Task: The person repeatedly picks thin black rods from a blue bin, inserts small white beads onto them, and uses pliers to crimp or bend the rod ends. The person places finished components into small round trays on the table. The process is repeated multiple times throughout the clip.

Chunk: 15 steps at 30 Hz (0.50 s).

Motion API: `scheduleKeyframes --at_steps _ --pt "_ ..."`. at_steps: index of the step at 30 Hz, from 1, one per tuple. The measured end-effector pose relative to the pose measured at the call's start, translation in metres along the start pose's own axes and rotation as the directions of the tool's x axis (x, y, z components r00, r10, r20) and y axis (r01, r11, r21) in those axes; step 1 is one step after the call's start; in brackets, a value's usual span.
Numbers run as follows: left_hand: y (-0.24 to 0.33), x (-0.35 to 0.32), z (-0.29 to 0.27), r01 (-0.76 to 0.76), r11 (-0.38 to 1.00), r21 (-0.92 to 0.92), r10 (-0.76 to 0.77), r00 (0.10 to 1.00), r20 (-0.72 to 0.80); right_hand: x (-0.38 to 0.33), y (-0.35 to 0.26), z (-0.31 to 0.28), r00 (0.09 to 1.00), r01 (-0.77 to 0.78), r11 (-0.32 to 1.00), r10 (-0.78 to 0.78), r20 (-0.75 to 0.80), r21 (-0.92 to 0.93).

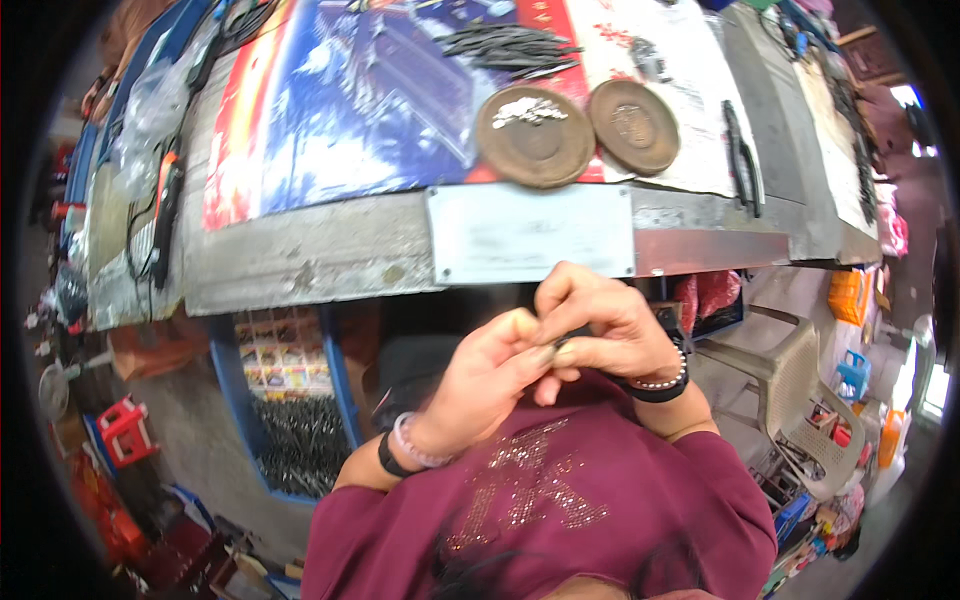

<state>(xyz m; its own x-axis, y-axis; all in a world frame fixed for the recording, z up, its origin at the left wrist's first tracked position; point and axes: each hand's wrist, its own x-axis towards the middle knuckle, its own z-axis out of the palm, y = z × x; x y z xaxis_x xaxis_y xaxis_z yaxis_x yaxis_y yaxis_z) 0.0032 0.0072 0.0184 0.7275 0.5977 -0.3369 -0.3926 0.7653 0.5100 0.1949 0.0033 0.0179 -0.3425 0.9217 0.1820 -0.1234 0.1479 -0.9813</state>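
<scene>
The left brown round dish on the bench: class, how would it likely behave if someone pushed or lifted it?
The left brown dish looks shallow and flat-based, so it would probably slide rather than roll or tip. It looks rigid, so it likely lifts without flexing. The small silvery parts lying loose in it could shift or spill if it tilted.

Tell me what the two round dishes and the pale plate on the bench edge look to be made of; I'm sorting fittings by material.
The two round dishes look like dull brown metal or hard plastic: matte, with raised rims and faint rings. I cannot tell which. The pale plate looks like sheet metal: flat, grey-white, soft sheen, fixed on the bench edge, which looks like worn, scuffed grey metal.
</scene>
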Motion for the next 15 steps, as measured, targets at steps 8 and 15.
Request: scheduleKeyframes --at_steps 8,15 --pt "0.003 0.006 -0.006 -0.033 0.994 0.105 0.032 0.999 0.014 0.0 -0.024 -0.025 0.999 0.002 0.937 0.009 0.031 -0.35" --pt "0.007 0.006 -0.014 -0.041 0.997 0.059 0.039 0.999 0.033 0.034 -0.028 -0.16 0.819 -0.356 0.589 -0.177 -0.546 -0.726"
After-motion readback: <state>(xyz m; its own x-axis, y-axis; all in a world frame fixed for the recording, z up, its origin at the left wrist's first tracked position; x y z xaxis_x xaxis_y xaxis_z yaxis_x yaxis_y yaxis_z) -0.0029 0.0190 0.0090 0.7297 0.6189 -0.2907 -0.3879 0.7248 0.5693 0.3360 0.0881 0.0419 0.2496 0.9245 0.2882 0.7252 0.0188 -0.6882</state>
